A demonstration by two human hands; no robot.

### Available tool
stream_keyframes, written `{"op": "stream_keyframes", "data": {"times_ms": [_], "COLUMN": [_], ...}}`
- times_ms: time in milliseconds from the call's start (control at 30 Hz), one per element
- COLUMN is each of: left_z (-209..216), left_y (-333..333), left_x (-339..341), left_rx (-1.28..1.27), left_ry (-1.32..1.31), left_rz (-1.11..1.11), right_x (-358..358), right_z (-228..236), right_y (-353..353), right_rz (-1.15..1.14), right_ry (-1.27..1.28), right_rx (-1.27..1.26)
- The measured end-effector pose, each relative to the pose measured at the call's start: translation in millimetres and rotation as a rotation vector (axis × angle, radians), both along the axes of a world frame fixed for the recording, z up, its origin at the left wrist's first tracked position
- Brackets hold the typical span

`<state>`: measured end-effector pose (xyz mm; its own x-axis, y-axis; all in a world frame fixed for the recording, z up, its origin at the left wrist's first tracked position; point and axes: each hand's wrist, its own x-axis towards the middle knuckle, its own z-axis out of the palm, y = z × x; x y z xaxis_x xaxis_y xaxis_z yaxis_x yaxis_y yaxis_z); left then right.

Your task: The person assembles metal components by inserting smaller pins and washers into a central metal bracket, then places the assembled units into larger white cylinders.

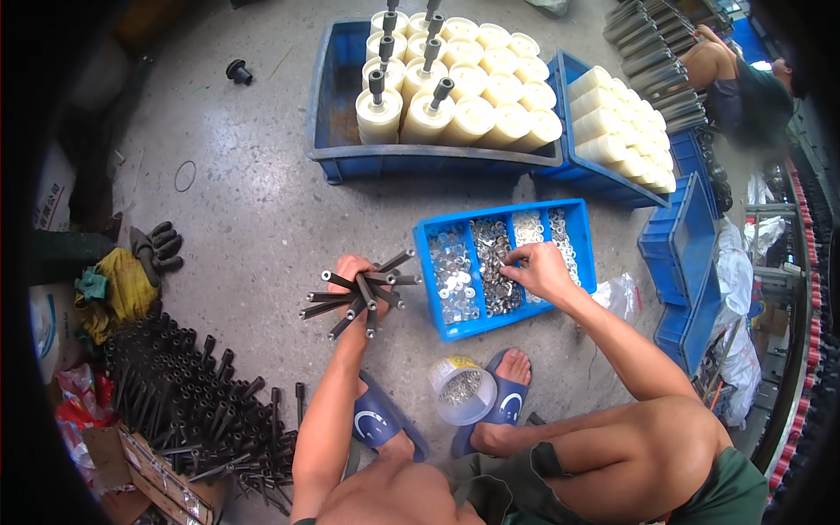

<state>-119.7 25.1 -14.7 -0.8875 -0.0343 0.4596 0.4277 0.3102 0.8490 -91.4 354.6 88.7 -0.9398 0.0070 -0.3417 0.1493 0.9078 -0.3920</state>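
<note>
My left hand (353, 268) is closed around a bunch of dark metal rods (366, 293) with hollow ends, which fan out in several directions. At the blue divided tray (444, 332), my right hand (544, 269) reaches over the second compartment from the left. Its thumb and fingertips come together in a pinch at the small metal nuts or rings (495, 254) there; whatever is between them is too small to make out. Clear and white washers (453, 278) lie in the leftmost compartment. White rings (528, 229) and metal washers (561, 234) fill those to the right.
A blue crate (437, 161) holds white cylinders (473, 117), several with dark rods upright in them. Another blue crate (604, 185) of cylinders adjoins it. A tub of small metal parts (461, 404) stands between my feet. Piled rods (188, 394) lie left. A person (744, 92) sits far right.
</note>
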Motion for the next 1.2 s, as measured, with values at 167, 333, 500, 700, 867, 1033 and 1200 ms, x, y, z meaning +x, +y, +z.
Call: {"op": "stream_keyframes", "data": {"times_ms": [167,333,500,700,867,1033,1200], "left_z": [-2,2,6,8,5,6,9], "left_y": [-3,1,0,-1,-2,0,0], "left_x": [1,-1,-1,0,0,-1,-2], "left_rx": [0.007,0.009,-0.040,0.021,0.029,0.012,-0.014], "left_ry": [0.018,0.029,0.022,0.005,-0.002,0.021,0.033], "left_rz": [-0.015,0.018,0.036,-0.012,-0.011,0.002,-0.009], "right_x": [-7,-23,-33,-31,-44,-66,-85], "right_z": [18,88,103,84,91,96,105], "right_y": [-10,-66,-109,-119,-119,-113,-112], "right_rz": [-0.017,-0.164,-0.159,-0.103,0.049,0.430,0.499], "right_ry": [0.019,-0.142,-0.276,-0.190,-0.099,0.253,0.213], "right_rx": [-0.117,-0.578,-0.810,-0.769,-0.653,-0.501,-0.490]}}
